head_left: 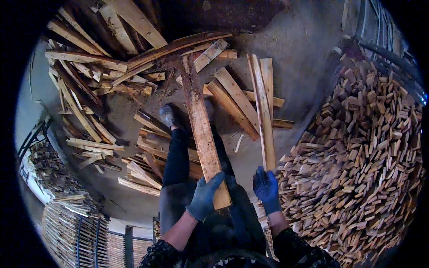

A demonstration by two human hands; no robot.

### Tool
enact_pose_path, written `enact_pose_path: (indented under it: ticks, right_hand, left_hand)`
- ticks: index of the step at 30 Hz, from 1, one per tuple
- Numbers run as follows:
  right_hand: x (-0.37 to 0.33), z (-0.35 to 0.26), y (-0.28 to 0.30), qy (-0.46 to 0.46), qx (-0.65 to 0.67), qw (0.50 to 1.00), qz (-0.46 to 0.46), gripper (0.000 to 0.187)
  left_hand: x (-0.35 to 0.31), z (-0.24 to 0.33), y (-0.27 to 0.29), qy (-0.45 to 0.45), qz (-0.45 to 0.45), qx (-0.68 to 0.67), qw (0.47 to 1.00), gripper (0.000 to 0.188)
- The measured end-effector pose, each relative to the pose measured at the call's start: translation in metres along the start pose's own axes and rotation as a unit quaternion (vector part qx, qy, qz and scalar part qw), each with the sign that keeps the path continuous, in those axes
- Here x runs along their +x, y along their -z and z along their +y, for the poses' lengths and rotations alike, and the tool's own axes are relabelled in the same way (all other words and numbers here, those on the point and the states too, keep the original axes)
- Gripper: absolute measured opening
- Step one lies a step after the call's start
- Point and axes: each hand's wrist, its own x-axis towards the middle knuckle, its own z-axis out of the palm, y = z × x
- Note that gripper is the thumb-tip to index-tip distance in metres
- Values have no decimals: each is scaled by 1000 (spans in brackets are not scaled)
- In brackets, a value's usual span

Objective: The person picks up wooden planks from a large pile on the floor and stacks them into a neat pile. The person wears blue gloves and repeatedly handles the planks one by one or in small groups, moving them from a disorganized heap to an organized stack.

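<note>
My left hand (pixel 204 196), in a dark grey-blue glove, is closed round the near end of a long wooden board (pixel 204 138). That board slants away from me over my legs, its far part dark with bark. In a blue glove, my right hand (pixel 267 190) is closed at the near end of a narrower pale board (pixel 263 125) with a bark-brown edge. A second pale board (pixel 267 73) lies close against its far part; whether the hand holds that one too, I cannot tell. Both held boards point away from me.
Loose boards (pixel 234 100) lie on the floor ahead, with a large jumbled pile (pixel 98 58) at far left. Shorter pieces (pixel 143 174) lie beside my left leg. A big heap of small wood blocks (pixel 353 178) fills the right. Stacked slats (pixel 73 232) stand in a rack at lower left.
</note>
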Motion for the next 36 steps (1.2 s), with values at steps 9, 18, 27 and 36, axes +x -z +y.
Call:
enact_pose_path:
  ticks: [9, 18, 27, 36]
  right_hand:
    - [14, 25, -57, 38, -449, 892, -37, 34]
    - [23, 26, -170, 61, -579, 810, -70, 39]
    - [73, 105, -314, 122, -759, 599, -223, 43]
    - [155, 231, -508, 343, -683, 547, -343, 51]
  left_hand:
    - [-9, -3, 27, -97, 103, 62, 988, 30]
    - [-59, -9, 154, -305, 342, -21, 889, 30]
    - [-24, -196, 269, -215, 533, -126, 809, 35]
    - [53, -254, 348, 11, 446, 31, 894, 34]
